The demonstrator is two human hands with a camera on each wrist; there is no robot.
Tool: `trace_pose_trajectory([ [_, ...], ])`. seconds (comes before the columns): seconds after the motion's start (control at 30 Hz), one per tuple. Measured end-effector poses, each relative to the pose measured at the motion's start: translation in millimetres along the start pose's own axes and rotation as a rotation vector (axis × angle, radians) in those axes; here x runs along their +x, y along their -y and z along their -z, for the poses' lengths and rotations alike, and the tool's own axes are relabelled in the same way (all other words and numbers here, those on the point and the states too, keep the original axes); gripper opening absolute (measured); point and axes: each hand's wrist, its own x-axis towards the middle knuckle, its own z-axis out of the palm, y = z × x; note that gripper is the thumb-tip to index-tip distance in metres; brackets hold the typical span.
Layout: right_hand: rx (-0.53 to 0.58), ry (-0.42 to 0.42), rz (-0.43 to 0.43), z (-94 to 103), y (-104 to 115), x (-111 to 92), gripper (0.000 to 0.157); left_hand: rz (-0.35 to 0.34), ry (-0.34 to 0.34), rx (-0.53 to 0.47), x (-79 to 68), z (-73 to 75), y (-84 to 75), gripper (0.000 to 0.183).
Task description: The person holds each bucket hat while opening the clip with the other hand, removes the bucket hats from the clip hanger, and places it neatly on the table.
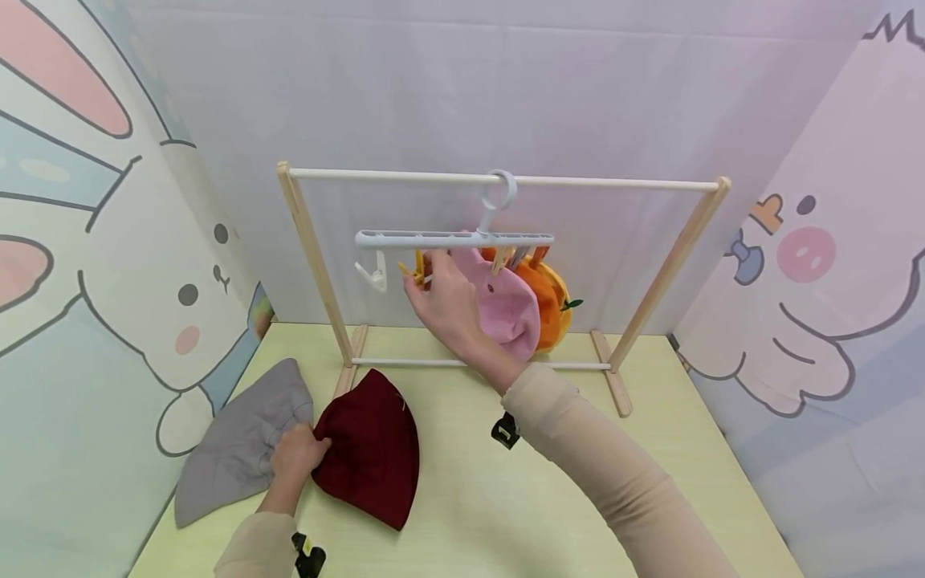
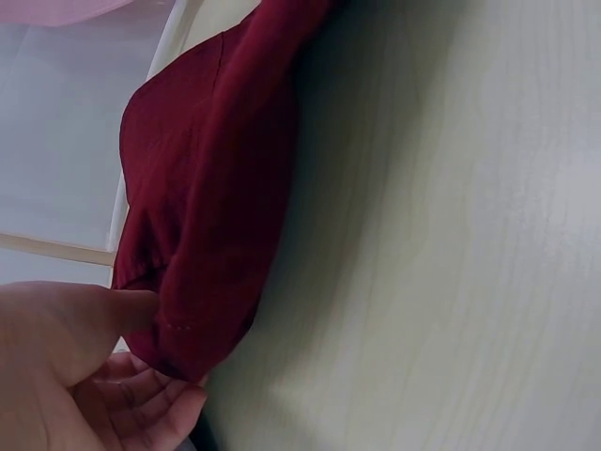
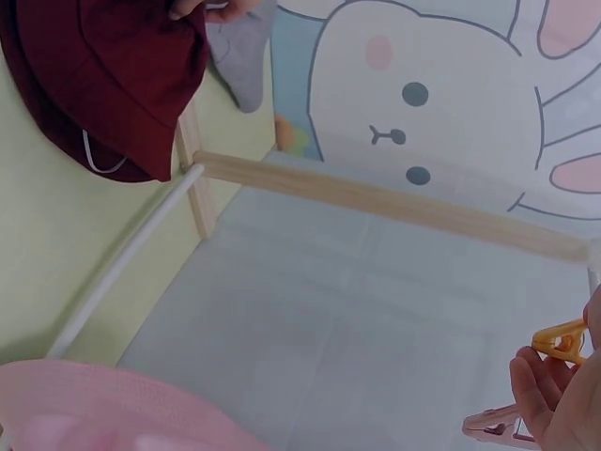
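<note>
Pale tabletop (image 1: 470, 498) spreads before you, with a bunny-print wall (image 1: 144, 265) at left. Leftmost lies a grey hat (image 1: 238, 449). Beside it, your left hand (image 1: 298, 451) pinches the edge of a maroon hat (image 1: 372, 449); it lies right of those fingers, long axis roughly pointing away from you. Farther off, your right hand (image 1: 446, 297) pinches a yellow clip (image 3: 554, 334) under the hanger (image 1: 426, 239). Beyond, rightward, hang a pink hat (image 1: 506, 309) and an orange hat (image 1: 547, 301).
</note>
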Motion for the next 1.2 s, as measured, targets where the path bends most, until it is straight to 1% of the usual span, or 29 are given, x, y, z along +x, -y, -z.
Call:
trace_pose_trajectory([
  [0.3,0.011,-0.002,-0.015,-3.8,1.6,1.9,0.028,-0.014,-0.024,-0.006,-1.9,-0.7,0.2,0.03],
  [0.5,0.023,-0.01,-0.002,-3.7,2.4,2.5,0.032,-0.014,-0.036,0.002,-2.9,-0.1,-0.6,0.029],
  [0.7,0.033,0.018,0.008,-2.3,1.9,2.6,0.031,-0.012,-0.052,0.01,-3.3,0.7,0.3,0.029],
  [0.97,0.012,0.044,-0.001,1.1,-1.9,1.3,0.031,-0.029,-0.077,-0.004,-5.6,5.6,-0.3,0.025],
  [1.03,-0.001,0.045,0.007,1.9,-3.4,0.5,0.03,-0.027,-0.084,-0.004,-5.9,7.4,-1.0,0.023],
  [1.2,-0.026,0.015,0.049,4.3,-6.7,-2.1,0.027,-0.03,-0.101,-0.004,-7.9,14.0,-6.2,0.02],
])
